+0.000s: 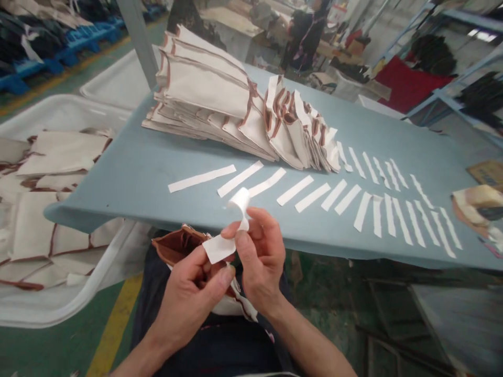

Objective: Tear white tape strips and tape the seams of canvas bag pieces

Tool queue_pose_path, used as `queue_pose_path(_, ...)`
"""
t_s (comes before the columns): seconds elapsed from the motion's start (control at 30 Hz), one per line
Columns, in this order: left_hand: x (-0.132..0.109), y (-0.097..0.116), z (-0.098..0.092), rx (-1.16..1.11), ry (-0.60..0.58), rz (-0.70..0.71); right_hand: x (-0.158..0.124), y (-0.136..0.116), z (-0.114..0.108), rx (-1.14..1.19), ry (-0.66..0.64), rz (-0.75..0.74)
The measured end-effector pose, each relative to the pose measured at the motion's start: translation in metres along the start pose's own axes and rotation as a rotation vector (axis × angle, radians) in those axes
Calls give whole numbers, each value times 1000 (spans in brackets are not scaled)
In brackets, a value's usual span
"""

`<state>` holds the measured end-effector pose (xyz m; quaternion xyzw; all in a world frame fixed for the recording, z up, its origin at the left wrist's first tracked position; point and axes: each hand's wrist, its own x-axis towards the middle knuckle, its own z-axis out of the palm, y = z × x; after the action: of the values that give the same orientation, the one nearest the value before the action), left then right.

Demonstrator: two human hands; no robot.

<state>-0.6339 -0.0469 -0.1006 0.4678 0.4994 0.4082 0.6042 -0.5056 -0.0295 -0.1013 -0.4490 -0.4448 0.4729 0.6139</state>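
Observation:
A curled white strip [220, 248] is held between my two hands over my lap. The fingers of my left hand [196, 290] are closed at its flat lower end. My right hand [260, 256] pinches it higher up, thumb against fingers, and its free end curls over above the fingertips. Under the hands, a cream cloth pouch [178, 245] with a brown inside rests on my lap, its mouth partly open. My hands and wrists hide much of the pouch.
White strips [294, 189] lie in rows on the blue-covered table [129, 173]. Behind them stand stacked cream pouches [208, 78] with brown edging, some with white strips at their ends. At left, a white bin [98, 283] holds more pouches. Someone's dark clothing [306, 39] shows beyond the table.

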Motion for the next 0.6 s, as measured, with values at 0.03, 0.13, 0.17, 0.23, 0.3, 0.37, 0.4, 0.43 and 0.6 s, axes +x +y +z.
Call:
queue_pose_path(0.03, -2, -2, 5, -50, -23, -16, -7, 1, -3, 9, 23, -32)
queue_pose_path(0.13, -3, -4, 20, -194, -23, -15, -21, 5, -13, 52, 97, -133)
queue_pose_path(0.17, -4, -5, 26, -222, -3, -17, -24, 6, -16, 58, 122, -174)
queue_pose_path(0.23, -4, -5, 36, -240, 48, -12, -30, 7, -20, 62, 153, -251)
queue_pose_path(0.3, -6, -6, 44, -227, 79, 0, -34, 7, -22, 72, 172, -288)
queue_pose_path(0.37, -8, -7, 48, -212, 70, 6, -39, 8, -25, 59, 200, -285)
queue_pose_path(0.4, -10, -7, 48, -206, 66, 7, -41, 8, -27, 39, 222, -281)
queue_pose_path(0.43, -11, -8, 47, -197, 66, 9, -44, 8, -29, 14, 242, -277)
queue_pose_path(0.6, -13, -4, 34, -93, 77, 31, -55, 10, -54, -262, 217, -188)
